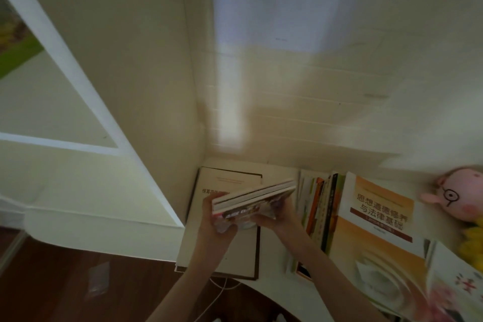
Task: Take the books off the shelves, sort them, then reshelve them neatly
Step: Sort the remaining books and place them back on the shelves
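Head view: the left hand (pixel 209 223) and right hand (pixel 282 217) each grasp one end of a small stack of books (pixel 253 197), fingers curled under it. It may be two or three volumes; blur hides the count. Beneath the fingers lies a cream book (pixel 230 178). Just right of the right fingers is a row of books (pixel 318 206), then an orange-covered book (pixel 379 217).

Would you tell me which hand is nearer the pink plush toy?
Right. The right hand sits left of the pink plush toy, holding the books at their nearer end; the left hand grips their far end, farther left.
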Motion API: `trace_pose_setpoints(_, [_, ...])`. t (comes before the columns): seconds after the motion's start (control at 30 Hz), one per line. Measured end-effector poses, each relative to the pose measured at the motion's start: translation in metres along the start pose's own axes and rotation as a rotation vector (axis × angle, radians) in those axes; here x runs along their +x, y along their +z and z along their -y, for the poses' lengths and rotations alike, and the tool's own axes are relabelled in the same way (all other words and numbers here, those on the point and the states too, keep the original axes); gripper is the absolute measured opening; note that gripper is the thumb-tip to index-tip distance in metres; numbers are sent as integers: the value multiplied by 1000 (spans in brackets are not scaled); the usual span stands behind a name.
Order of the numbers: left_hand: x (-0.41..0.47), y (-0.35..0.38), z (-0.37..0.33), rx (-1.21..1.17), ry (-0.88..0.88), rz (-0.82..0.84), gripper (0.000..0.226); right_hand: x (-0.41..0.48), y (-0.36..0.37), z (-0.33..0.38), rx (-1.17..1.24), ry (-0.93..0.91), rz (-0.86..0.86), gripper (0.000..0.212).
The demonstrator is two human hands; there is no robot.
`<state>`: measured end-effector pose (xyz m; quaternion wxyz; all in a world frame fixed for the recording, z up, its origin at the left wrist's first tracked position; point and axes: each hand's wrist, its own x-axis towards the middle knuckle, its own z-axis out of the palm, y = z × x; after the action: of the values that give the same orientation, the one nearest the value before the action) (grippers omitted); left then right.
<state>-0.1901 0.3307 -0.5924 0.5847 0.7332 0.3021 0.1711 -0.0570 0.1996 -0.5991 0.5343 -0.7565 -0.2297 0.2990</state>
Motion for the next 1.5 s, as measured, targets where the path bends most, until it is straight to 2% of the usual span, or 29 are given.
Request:
trace_pose_setpoints(0.03, [1, 3, 2, -19, -5, -4, 51, 0, 1, -2, 1, -6, -20, 91])
trace_pose_setpoints(0.07, [2, 5, 3, -40, -3, 1, 52, 0, 1, -3, -10, -9, -27, 85])
trace_pose_setpoints(0.17, [5, 2, 2, -109, -6, -7, 57, -3, -3, -2, -65, -21, -44, 61])
trace_pose_setpoints(0.3, [-2, 0, 1, -42, 32, -62, 43, -10, -8, -1, -84, -59, -72, 39])
trace_pose_setpoints(0.43, [8, 4, 2, 71, 44, -39, 36, -13, -3, 3, -151, -108, -48, 46])
trace_pose_setpoints(0.57, [17, 9, -13, 64, 56, -50, 39, -12, -3, 10, -132, -89, -58, 47])
trace_pose_setpoints(0.67, [14, 4, -23, 95, 70, -24, 56, -19, -6, 22, -92, -120, -79, 56])
trace_pose_setpoints(0.77, [6, -10, -35, 165, 176, -33, 72, -38, -16, 40, 31, -144, -116, 68])
trace_pose_setpoints(0.87, [-9, -24, -57, 191, 340, -24, 55, -64, -29, 68, 26, -201, -159, 60])
trace_pose_setpoints(0.97, [-25, -38, -78, 255, 473, 14, 47, -85, -40, 91, -67, -232, -97, 47])
trace_pose_setpoints(1.07, [-42, -57, -103, 247, 548, -43, 32, -103, -44, 115, -83, -297, -91, 47])
trace_pose_setpoints(1.27, [-73, -104, -148, 158, 688, -174, 58, -119, -29, 172, -101, -465, -69, 55])
trace_pose_setpoints(1.5, [-98, -159, -169, 192, 725, -306, 58, -123, 7, 223, -77, -620, 28, 54])
